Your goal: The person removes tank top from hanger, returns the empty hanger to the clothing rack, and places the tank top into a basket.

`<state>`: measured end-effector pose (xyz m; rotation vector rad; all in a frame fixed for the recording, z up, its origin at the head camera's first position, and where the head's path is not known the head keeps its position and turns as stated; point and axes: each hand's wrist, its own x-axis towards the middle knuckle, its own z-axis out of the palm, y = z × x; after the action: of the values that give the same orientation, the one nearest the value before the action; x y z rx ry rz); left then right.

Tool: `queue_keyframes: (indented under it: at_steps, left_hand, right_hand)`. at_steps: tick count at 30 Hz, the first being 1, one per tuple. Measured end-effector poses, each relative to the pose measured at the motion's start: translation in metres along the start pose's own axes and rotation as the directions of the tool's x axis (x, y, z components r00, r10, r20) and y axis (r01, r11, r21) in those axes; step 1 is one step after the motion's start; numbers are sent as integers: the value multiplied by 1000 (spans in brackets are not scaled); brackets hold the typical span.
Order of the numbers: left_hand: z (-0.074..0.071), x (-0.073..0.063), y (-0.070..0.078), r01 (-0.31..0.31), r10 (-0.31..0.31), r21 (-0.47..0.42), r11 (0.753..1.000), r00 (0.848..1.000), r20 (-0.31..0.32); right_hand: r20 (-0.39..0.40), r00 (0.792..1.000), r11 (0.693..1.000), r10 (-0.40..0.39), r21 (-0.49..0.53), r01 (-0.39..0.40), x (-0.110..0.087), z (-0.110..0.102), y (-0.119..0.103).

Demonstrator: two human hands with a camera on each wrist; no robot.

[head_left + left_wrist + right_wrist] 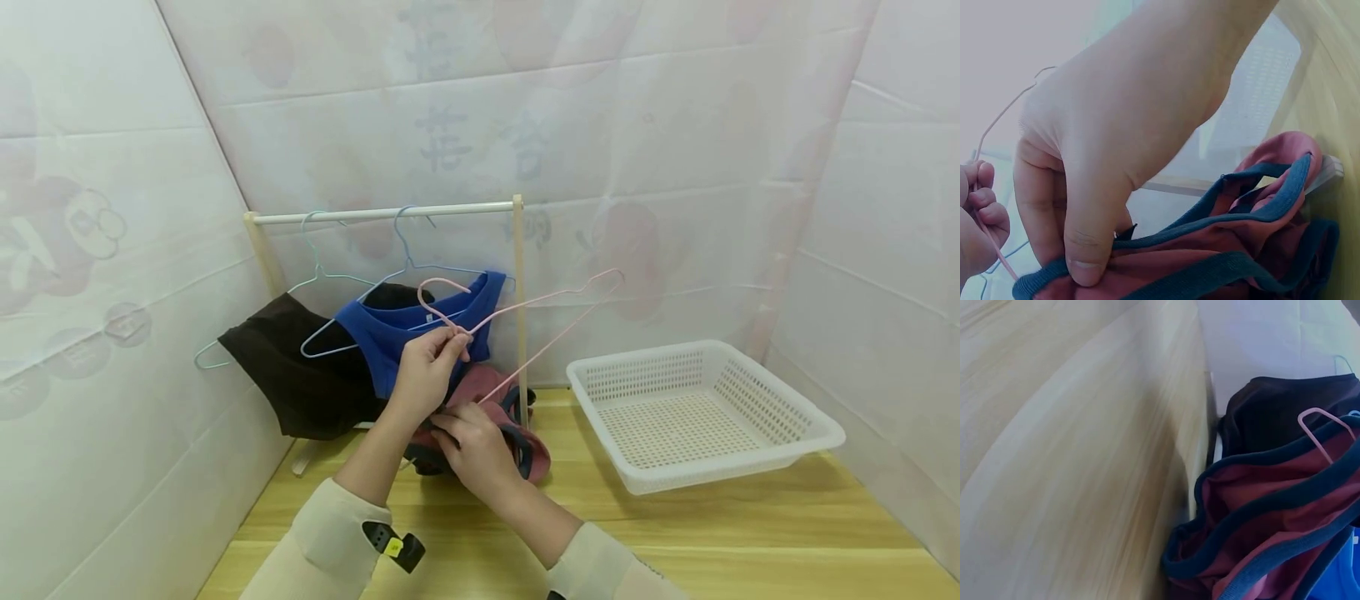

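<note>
Hanger of thin pink wire (525, 303) slants across the middle, its long axis running from a bare shoulder tip at upper right down leftward to a dusty-pink cloth garment with dark blue trim (1216, 240). What seems to matter most is how the wire meets that trimmed edge: the left wrist view shows it reaching the edge, but how far it goes inside cannot be told.

The left hand (429, 367) is above, fingers pinching the wire just under the hook. The right hand (480, 450), lower and nearer the garment, pinches the trimmed edge between thumb and fingers.

The garment bunches beneath both hands, low over the yellow wood-grain counter (645, 533), beside the right post of a white-railed wooden rack (465, 208). A blue cloth top (378, 350) and a blackish cloth top (307, 367) hang there, leaving little room leftward. Rightward, a white perforated plastic basket (720, 477) stands well apart from the hands. White printed sheeting (675, 125) closes in the back and sides.
</note>
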<state>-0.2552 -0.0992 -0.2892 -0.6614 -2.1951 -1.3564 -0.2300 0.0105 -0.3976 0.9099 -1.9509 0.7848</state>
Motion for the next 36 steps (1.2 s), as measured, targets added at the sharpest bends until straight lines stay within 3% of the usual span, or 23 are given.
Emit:
queue_keyframes:
  at_steps: [19, 29, 36]
  left_hand:
    - [5, 1, 1, -104, 95, -99, 990, 992, -88]
    - [5, 0, 6, -124, 109, -132, 983, 988, -112]
    - [2, -1, 8, -122, 105, -123, 985, 985, -139]
  right_hand:
    - [103, 985, 984, -141, -95, 151, -14, 7, -6]
    - [161, 976, 984, -146, -82, 161, -25, 13, -5]
    - [211, 972, 991, -105, -64, 121, -36, 17, -1]
